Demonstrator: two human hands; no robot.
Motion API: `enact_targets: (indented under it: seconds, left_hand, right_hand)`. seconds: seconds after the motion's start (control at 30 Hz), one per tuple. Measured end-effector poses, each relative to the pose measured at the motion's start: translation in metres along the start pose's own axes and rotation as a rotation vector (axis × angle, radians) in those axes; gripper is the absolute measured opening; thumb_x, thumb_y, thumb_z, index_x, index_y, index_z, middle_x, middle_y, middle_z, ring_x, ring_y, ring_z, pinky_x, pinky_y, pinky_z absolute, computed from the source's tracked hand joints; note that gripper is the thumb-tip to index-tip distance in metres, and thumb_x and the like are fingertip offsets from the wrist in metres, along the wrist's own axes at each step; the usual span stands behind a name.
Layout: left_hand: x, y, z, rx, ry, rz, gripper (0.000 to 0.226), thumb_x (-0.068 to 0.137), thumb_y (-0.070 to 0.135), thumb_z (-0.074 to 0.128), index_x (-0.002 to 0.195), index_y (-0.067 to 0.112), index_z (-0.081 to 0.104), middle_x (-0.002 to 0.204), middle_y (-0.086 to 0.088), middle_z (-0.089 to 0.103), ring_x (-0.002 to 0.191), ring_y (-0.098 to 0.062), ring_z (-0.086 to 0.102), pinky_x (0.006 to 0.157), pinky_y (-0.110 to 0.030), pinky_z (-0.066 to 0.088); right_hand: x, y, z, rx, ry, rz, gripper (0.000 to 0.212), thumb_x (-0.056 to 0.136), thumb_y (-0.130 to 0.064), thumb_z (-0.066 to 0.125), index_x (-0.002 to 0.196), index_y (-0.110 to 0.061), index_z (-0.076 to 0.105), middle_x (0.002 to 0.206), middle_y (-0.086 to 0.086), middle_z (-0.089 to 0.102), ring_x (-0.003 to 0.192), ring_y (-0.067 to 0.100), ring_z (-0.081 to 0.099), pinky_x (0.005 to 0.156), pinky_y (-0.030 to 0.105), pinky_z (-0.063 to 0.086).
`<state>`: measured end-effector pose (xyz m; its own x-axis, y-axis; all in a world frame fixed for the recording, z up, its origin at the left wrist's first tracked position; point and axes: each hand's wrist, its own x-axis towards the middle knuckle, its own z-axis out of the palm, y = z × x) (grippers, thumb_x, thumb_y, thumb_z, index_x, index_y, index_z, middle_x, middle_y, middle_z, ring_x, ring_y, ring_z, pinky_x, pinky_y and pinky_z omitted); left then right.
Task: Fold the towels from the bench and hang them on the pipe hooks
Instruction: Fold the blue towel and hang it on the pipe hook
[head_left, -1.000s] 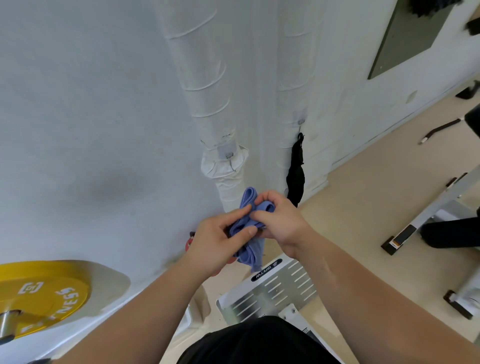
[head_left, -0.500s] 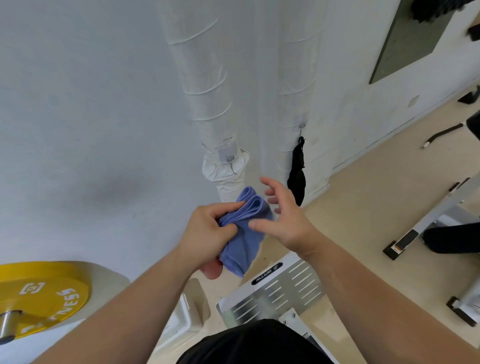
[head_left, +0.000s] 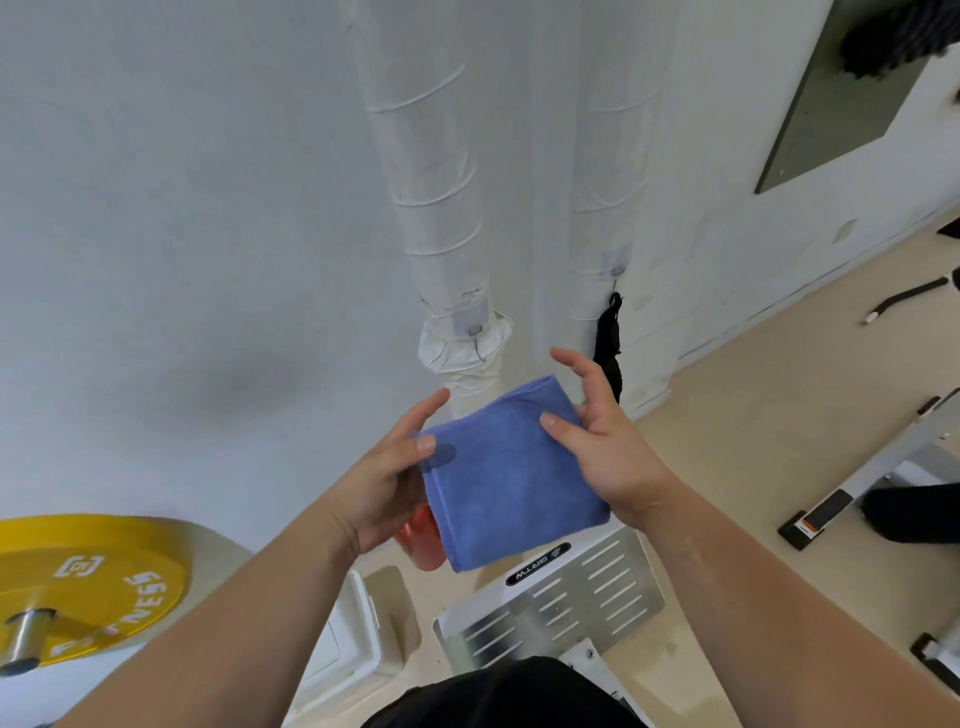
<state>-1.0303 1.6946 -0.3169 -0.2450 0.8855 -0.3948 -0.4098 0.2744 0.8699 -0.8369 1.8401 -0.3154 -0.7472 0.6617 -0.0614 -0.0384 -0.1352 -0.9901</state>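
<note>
A blue towel (head_left: 511, 470), folded into a flat square, is held between both hands in front of two white wrapped pipes. My left hand (head_left: 387, 475) pinches its left edge with the thumb on top. My right hand (head_left: 605, 447) pinches its right edge with the thumb on the cloth and the fingers spread behind. The left pipe (head_left: 431, 197) has a small hook (head_left: 475, 330) just above the towel. The right pipe (head_left: 610, 156) has a hook (head_left: 617, 270) with a black towel (head_left: 609, 345) hanging from it.
A yellow weight plate (head_left: 78, 582) on a bar sits at the lower left. A slotted metal plate (head_left: 561, 597) lies on the floor below the towel, with a red object (head_left: 421, 540) partly hidden behind the cloth. White bench legs (head_left: 872, 478) stand at right.
The bunched towel has been flattened into a square fold. My right hand, open beside it half a second ago, now grips its right edge, and both hands have spread apart.
</note>
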Motion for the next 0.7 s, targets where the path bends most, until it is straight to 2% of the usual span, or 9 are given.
enact_targets:
  seconds: [0.1,0.17,0.23,0.3,0.4,0.5,0.57,0.63,0.7]
  left_hand:
    - [0.005,-0.011,0.011,-0.026,0.157,0.095,0.090,0.074,0.009,0.080,0.149,0.039,0.040,0.119,-0.016,0.073,0.109,-0.036,0.070,0.088,-0.049,0.058]
    - [0.006,-0.011,0.022,-0.060,0.272,0.158,0.088,0.085,-0.004,0.073,0.150,0.041,0.035,0.109,-0.018,0.075,0.103,-0.035,0.073,0.079,-0.045,0.060]
    - [0.006,-0.011,0.031,-0.028,0.395,0.226,0.078,0.093,-0.004,0.065,0.148,0.044,0.036,0.104,-0.020,0.075,0.095,-0.035,0.074,0.072,-0.041,0.062]
    - [0.005,-0.011,0.038,0.092,0.478,0.292,0.064,0.096,0.001,0.062,0.138,0.046,0.044,0.100,-0.022,0.073,0.086,-0.034,0.074,0.072,-0.038,0.062]
    - [0.001,-0.011,0.048,0.227,0.522,0.381,0.041,0.098,0.001,0.055,0.119,0.036,0.055,0.092,-0.013,0.072,0.071,-0.021,0.067,0.061,-0.031,0.056]
    - [-0.006,-0.012,0.053,0.300,0.525,0.389,0.023,0.100,0.000,0.050,0.102,0.019,0.064,0.086,-0.005,0.068,0.063,-0.013,0.061,0.050,-0.027,0.052]
    - [-0.010,-0.014,0.055,0.291,0.470,0.337,0.023,0.101,0.000,0.052,0.093,0.012,0.070,0.106,-0.011,0.067,0.069,-0.009,0.066,0.051,-0.024,0.055]
    - [-0.015,-0.016,0.055,0.266,0.366,0.290,0.021,0.093,0.001,0.067,0.105,0.017,0.073,0.122,-0.011,0.062,0.082,-0.010,0.071,0.055,-0.029,0.061]
    - [-0.017,-0.019,0.051,0.360,0.306,0.274,0.051,0.081,-0.001,0.080,0.122,0.027,0.069,0.129,-0.004,0.057,0.100,-0.011,0.069,0.061,-0.031,0.063]
  right_hand:
    - [0.002,0.003,-0.002,0.039,0.099,0.034,0.049,0.104,-0.009,0.051,0.127,-0.053,0.047,0.097,0.009,0.076,0.091,0.025,0.074,0.077,0.037,0.059]
    - [0.003,0.005,-0.003,0.078,0.164,0.065,0.043,0.105,-0.010,0.048,0.125,-0.048,0.047,0.082,0.003,0.074,0.079,0.017,0.072,0.064,0.029,0.057]
    - [0.000,0.008,-0.004,0.051,0.194,0.072,0.038,0.107,-0.012,0.044,0.127,-0.043,0.045,0.070,-0.005,0.070,0.068,0.010,0.068,0.056,0.023,0.053]
    - [-0.004,0.011,-0.005,0.008,0.148,0.059,0.034,0.107,-0.016,0.046,0.128,-0.042,0.047,0.080,-0.008,0.073,0.076,0.010,0.070,0.062,0.022,0.054]
    - [-0.010,0.014,-0.005,-0.108,0.019,0.025,0.033,0.102,-0.010,0.055,0.118,-0.038,0.064,0.114,-0.011,0.071,0.104,0.010,0.070,0.082,0.026,0.057]
    - [-0.012,0.013,-0.007,-0.199,0.063,-0.018,0.041,0.101,-0.003,0.053,0.096,-0.036,0.077,0.115,-0.011,0.067,0.105,0.001,0.065,0.086,0.020,0.050]
    - [-0.012,0.012,-0.010,-0.168,0.083,-0.014,0.043,0.101,-0.003,0.051,0.097,-0.037,0.078,0.119,-0.010,0.066,0.107,0.001,0.065,0.088,0.023,0.052]
    - [-0.010,0.013,-0.014,-0.161,0.055,-0.021,0.038,0.099,-0.005,0.056,0.106,-0.037,0.076,0.125,-0.007,0.066,0.113,0.006,0.065,0.095,0.030,0.054]
    - [-0.009,0.011,-0.021,-0.215,-0.037,-0.012,0.040,0.088,-0.015,0.073,0.118,-0.041,0.069,0.131,-0.006,0.062,0.118,0.009,0.062,0.099,0.033,0.053]
